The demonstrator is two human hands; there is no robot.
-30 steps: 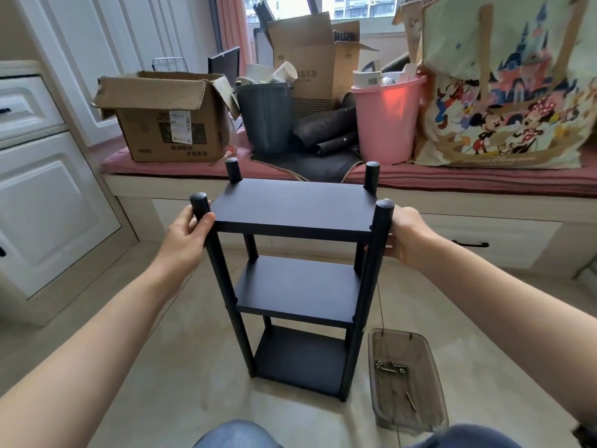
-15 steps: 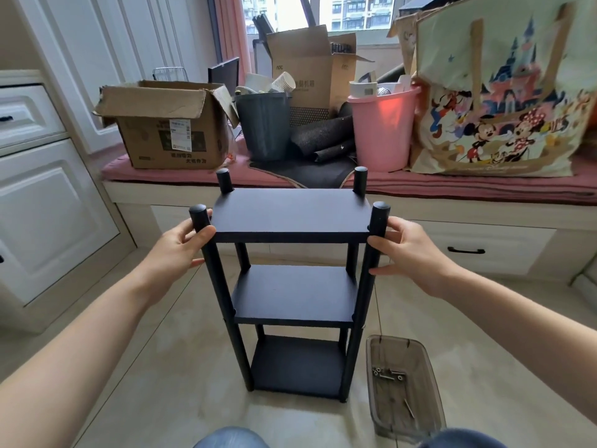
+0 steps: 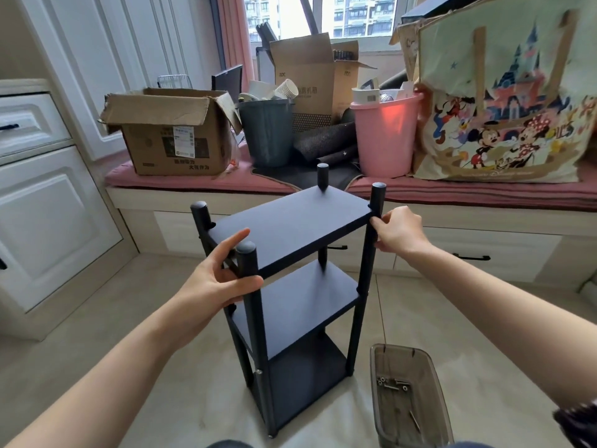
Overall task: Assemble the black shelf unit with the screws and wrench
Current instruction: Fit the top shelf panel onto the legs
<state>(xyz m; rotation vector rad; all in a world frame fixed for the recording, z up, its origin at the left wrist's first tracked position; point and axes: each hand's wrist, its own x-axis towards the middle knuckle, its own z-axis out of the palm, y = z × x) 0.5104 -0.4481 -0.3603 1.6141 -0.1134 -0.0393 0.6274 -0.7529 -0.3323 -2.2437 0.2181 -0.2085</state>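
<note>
The black shelf unit (image 3: pixel 290 227) stands upright on the floor, three boards on four round posts, turned so one corner faces me. My left hand (image 3: pixel 213 279) grips the near corner post just under its top, thumb in front and fingers behind. My right hand (image 3: pixel 395 232) holds the right post below its cap. A clear plastic tray (image 3: pixel 429 383) at the lower right holds several screws (image 3: pixel 392 384) and a thin metal wrench (image 3: pixel 414 421).
A window bench with a pink cushion (image 3: pixel 452 192) runs behind the shelf, loaded with cardboard boxes (image 3: pixel 171 137), a grey bin (image 3: pixel 266 134), a pink bucket (image 3: pixel 384 137) and a cartoon tote bag (image 3: pixel 504 101). White cabinets (image 3: pixel 42 221) line the left.
The shelf unit has been rotated about its upright axis, so a corner now faces me. My left hand moved with its post toward me; my right hand followed its post farther away.
</note>
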